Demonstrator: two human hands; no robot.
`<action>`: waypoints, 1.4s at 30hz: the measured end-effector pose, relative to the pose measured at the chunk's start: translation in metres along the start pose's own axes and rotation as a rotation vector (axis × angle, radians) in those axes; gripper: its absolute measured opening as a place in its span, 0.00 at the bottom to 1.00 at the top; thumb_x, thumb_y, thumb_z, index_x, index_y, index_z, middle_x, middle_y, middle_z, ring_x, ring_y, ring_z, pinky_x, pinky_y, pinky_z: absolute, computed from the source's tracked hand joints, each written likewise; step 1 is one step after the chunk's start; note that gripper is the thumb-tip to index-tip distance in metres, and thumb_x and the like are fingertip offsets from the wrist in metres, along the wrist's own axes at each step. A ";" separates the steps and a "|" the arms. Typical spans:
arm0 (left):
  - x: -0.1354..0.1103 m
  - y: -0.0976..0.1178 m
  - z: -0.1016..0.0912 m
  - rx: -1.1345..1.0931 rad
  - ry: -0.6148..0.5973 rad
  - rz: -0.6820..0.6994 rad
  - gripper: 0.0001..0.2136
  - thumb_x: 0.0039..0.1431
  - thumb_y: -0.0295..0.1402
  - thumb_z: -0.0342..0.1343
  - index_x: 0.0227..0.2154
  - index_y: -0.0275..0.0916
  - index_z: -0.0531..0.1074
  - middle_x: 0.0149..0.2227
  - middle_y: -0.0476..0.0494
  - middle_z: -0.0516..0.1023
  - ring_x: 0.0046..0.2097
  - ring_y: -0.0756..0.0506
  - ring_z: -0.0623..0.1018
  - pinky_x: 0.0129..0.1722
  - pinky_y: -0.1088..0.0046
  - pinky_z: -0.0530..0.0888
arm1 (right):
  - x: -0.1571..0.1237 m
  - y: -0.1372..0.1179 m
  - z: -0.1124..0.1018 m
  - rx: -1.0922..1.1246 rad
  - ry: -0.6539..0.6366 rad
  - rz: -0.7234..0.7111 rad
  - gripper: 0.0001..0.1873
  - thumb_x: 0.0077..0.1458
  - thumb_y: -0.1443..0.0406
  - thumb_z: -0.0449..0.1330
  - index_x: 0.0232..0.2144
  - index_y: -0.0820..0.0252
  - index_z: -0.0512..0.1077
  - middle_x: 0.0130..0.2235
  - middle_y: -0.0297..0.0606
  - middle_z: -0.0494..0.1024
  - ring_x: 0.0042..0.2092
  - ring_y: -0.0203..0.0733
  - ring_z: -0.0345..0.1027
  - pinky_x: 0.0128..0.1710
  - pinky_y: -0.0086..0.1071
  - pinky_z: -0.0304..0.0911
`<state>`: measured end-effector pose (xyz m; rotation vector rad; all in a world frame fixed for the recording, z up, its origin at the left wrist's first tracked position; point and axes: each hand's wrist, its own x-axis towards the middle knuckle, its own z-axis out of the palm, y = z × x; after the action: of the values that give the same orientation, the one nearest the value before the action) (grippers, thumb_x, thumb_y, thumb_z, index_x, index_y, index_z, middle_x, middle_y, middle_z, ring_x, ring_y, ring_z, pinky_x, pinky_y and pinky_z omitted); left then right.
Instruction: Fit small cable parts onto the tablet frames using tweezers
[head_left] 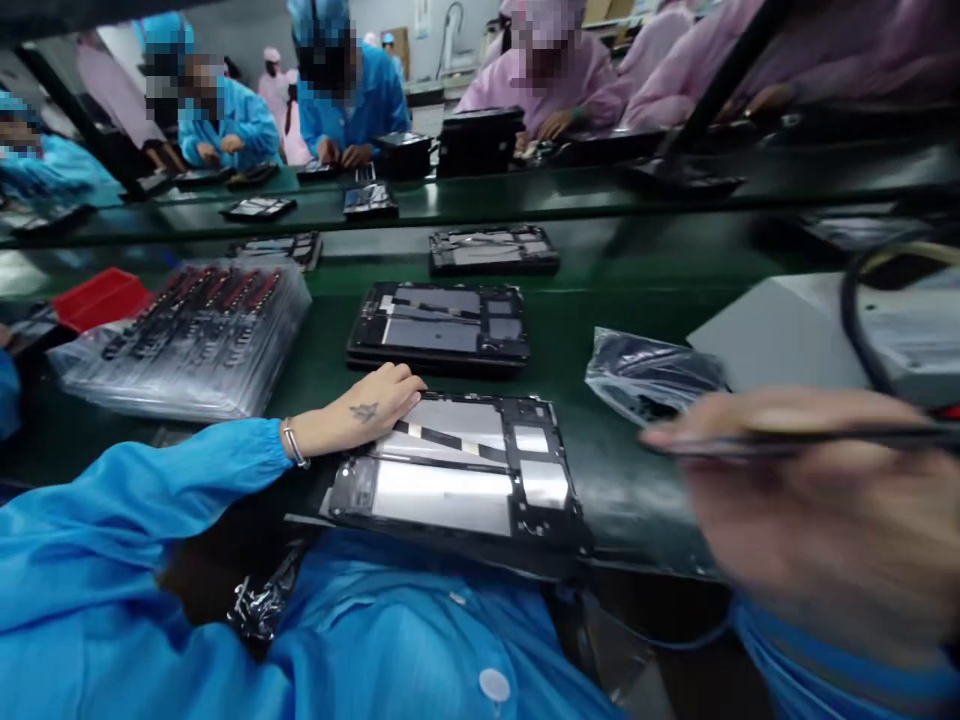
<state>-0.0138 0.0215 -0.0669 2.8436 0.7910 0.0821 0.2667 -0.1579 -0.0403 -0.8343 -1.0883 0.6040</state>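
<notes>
An opened tablet (442, 500), its silvery battery panels and black tape strip showing, lies at the front edge of the green bench. My left hand (371, 405) rests on its far left edge with the fingers closed over the rim; the fingertips are partly hidden. At the right, my right hand (810, 510) is raised and smeared by motion. Its fingers close round a thin dark pen-like tool (757, 440) that points left; the exact kind is too blurred to tell. Just beyond the first tablet sits a stack of opened tablets (442, 320).
Clear plastic trays (202, 350) with circuit boards are piled at left, near a red bin (101, 298). A plastic bag (645, 370) and a grey box (787, 330) with a cable stand at right. More tablets (495, 248) lie farther back. Co-workers sit across the bench.
</notes>
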 end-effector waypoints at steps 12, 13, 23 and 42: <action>-0.028 0.017 0.002 0.056 -0.039 0.003 0.17 0.58 0.16 0.46 0.47 0.35 0.69 0.46 0.40 0.70 0.40 0.42 0.68 0.37 0.65 0.65 | 0.032 0.076 0.079 -0.528 -0.311 0.264 0.11 0.61 0.56 0.63 0.35 0.56 0.76 0.35 0.35 0.78 0.35 0.39 0.74 0.35 0.31 0.72; -0.027 0.017 0.003 0.058 -0.045 -0.001 0.18 0.56 0.16 0.46 0.46 0.35 0.69 0.46 0.40 0.70 0.41 0.42 0.68 0.37 0.65 0.65 | 0.032 0.074 0.079 -0.568 -0.332 0.266 0.10 0.62 0.56 0.62 0.35 0.56 0.76 0.35 0.35 0.78 0.35 0.39 0.74 0.34 0.30 0.71; -0.028 0.013 0.016 0.044 0.045 0.040 0.15 0.56 0.16 0.46 0.43 0.36 0.68 0.45 0.41 0.69 0.41 0.42 0.67 0.35 0.66 0.63 | 0.033 0.067 0.080 -0.682 -0.415 0.264 0.09 0.63 0.58 0.61 0.36 0.57 0.77 0.37 0.37 0.79 0.36 0.40 0.74 0.31 0.29 0.70; -0.026 0.018 -0.002 -0.036 -0.083 -0.002 0.15 0.55 0.15 0.48 0.42 0.35 0.68 0.45 0.42 0.69 0.40 0.43 0.66 0.36 0.66 0.64 | 0.033 0.063 0.081 -0.694 -0.456 0.188 0.07 0.64 0.61 0.60 0.36 0.56 0.76 0.35 0.36 0.77 0.34 0.38 0.73 0.30 0.27 0.70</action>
<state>-0.0268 -0.0065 -0.0614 2.7920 0.7674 -0.0214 0.2015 -0.0738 -0.0574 -1.4544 -1.6919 0.5912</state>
